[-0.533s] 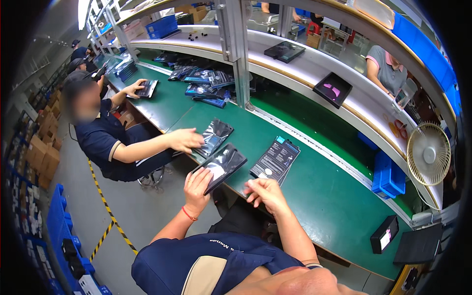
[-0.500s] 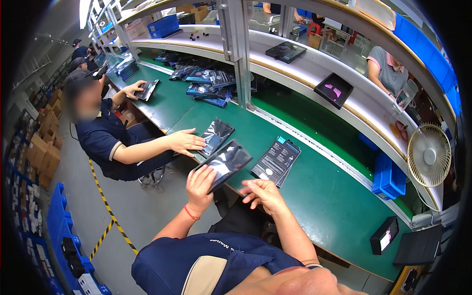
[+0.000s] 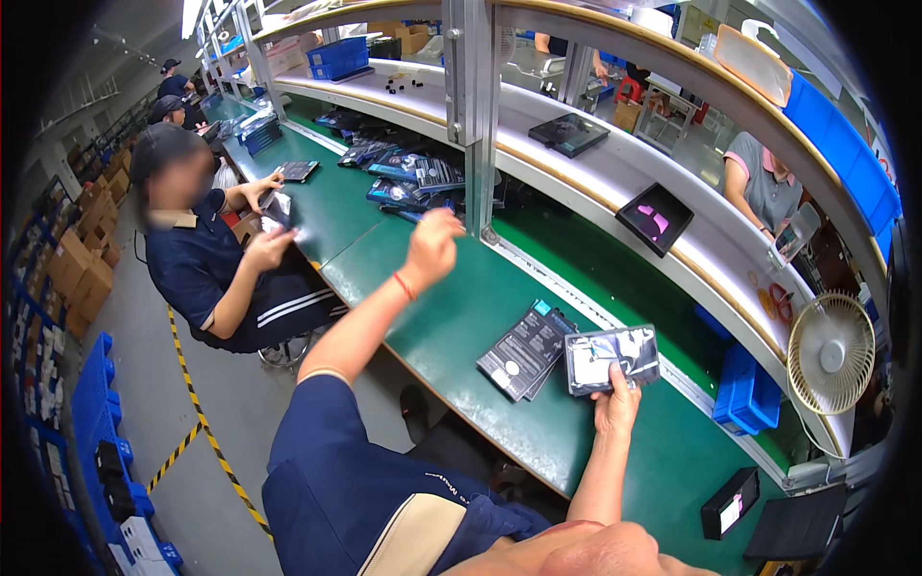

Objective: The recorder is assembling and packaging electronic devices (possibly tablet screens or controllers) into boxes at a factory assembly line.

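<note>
My right hand [image 3: 616,403] grips a flat package [image 3: 586,360] with a shiny clear front by its lower edge, thumb over the front. Just left of it on the green bench lies a small stack of black printed flat packages [image 3: 519,355] with a light-blue corner. My left arm stretches far forward, and my left hand [image 3: 432,252] is at the near edge of a pile of dark-blue flat packages [image 3: 389,173]. Its fingers are curled; what they hold, if anything, is hidden.
A co-worker [image 3: 206,230] at left handles a package, with another black package [image 3: 299,171] on the bench [image 3: 403,317] beyond. A metal post [image 3: 471,125] and a raised shelf [image 3: 538,144] run behind the bench. At right are a fan [image 3: 831,355], a blue bin [image 3: 746,389] and a black box [image 3: 730,503].
The package has passed from my left hand to my right, which moved right with it. My left hand reached forward to the pile. The co-worker picked up the package from the bench.
</note>
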{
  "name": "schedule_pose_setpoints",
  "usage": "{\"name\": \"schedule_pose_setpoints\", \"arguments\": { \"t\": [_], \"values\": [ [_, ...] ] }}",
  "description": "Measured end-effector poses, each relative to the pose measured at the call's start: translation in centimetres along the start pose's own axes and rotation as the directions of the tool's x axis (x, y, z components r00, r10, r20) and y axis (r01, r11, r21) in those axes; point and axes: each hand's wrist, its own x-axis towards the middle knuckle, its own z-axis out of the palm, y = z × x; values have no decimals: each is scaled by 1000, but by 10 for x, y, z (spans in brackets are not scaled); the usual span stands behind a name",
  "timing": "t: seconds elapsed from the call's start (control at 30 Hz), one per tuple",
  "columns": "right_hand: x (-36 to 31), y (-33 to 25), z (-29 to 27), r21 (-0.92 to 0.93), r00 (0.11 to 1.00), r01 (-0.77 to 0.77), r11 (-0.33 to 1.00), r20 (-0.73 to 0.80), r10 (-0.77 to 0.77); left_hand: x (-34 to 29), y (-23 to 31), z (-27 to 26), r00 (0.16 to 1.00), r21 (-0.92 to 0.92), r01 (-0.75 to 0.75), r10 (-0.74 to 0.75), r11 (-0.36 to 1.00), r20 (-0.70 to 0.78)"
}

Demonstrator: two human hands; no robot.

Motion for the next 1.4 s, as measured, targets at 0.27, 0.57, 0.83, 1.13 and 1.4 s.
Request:
{"name": "schedule_pose_setpoints", "arguments": {
  "t": [0.27,0.57,0.83,1.13,1.4],
  "values": [
    [5,7,-7,48,991,-130,990,19,129,106,-106,62,530,553,145,-537,820,656],
    [2,1,0,-7,992,-121,993,18,121,105,-143,89,379,672,219,-696,707,610],
    [-10,-5,9,-52,998,-59,997,-12,58,88,-61,-68,571,621,510,-774,595,272],
    [-59,-45,39,54,984,97,994,146,-104,40,108,-115,850,52,318,-309,947,427],
    [-95,-72,43,87,942,312,946,100,-320,35,239,-74,750,-134,320,-164,938,641]
  ]
}}
